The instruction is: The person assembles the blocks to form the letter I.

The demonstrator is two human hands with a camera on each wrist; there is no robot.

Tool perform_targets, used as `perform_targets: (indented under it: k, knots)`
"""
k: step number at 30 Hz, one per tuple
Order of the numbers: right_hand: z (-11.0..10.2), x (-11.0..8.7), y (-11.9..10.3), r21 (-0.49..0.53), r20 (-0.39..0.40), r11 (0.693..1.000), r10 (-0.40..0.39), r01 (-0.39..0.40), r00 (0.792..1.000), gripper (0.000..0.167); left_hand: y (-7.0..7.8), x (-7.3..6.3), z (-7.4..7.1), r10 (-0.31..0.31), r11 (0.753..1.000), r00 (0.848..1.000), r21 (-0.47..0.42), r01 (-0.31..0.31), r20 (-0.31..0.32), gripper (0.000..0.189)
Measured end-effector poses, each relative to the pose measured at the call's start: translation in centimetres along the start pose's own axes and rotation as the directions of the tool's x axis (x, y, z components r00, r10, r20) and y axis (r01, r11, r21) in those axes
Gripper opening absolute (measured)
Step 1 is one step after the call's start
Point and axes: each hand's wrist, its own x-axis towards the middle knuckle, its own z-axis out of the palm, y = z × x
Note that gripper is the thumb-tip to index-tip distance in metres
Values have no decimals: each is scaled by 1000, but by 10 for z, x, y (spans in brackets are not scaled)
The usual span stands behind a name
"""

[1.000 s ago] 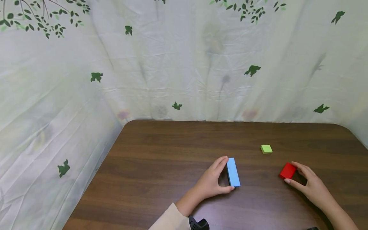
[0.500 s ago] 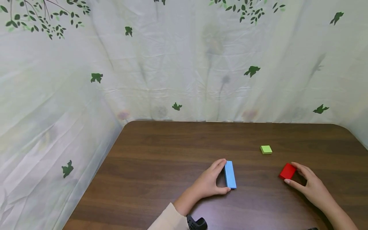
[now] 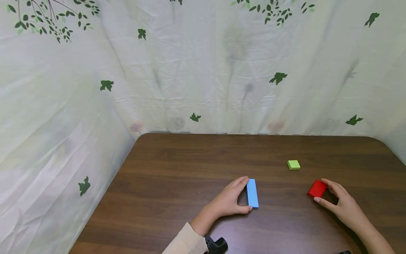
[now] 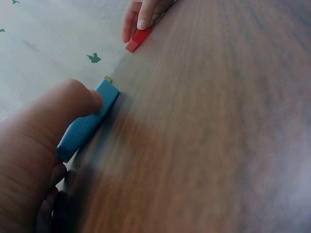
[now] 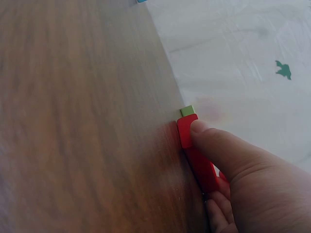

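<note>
While both hands are working over the worktop [image 3: 177, 158], the left hand [image 3: 226, 201] is gripping a long blue block [image 3: 252, 193] near the middle of the surface, well in from the left edge. Its thumb is pressing on the block's near end and its fingers are bracing the far end, leaving a visible gap between palm and block; the hand is spreading only to the block's length. The blue block is pointing lengthwise toward the far edge. Whether its underside is touching the wood cannot be told.

Toward the right edge, the right hand [image 3: 344, 206] is pinching a red block [image 3: 317, 188] between thumb and fingertips, curving around a gap. The red block is sitting askew to the worktop's edges, well apart from the blue one.

A small light-green block [image 3: 294, 164] is lying between the red block and the far edge, untouched by either hand.

At the left wrist, a cream sleeve [image 3: 186, 241] is ending beside a black device [image 3: 217, 245]. Beyond the far edge, a pale backdrop [image 3: 203, 77] is hanging, displaying dark-green bird shapes [image 3: 278, 78] and leafy branches [image 3: 47, 21] above.
</note>
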Motion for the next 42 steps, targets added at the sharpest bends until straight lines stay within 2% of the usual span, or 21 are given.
perform_targets:
  k: [11,16,20,28,35,42]
  knots:
    - [-1,4,0,5,5,1000,4,-4,1000,71,0,0,-2,-17,999,999,41,16,32,86]
    - [0,4,0,40,-6,999,-14,14,1000,74,0,-1,-3,-34,999,999,-2,34,35,81]
    - [2,4,1,64,-18,997,-31,32,999,77,-1,0,-2,-39,998,999,-48,40,13,73]
    - [3,4,2,15,-50,999,-35,36,998,71,-3,1,-1,-39,998,999,-49,38,-18,65]
    - [3,0,-5,-11,-34,1000,15,-15,999,71,-2,1,-1,-41,998,999,-41,40,-10,65]
    - [10,1,-15,11,-66,996,-84,85,994,69,-1,1,-1,-36,999,999,-29,36,-10,64]
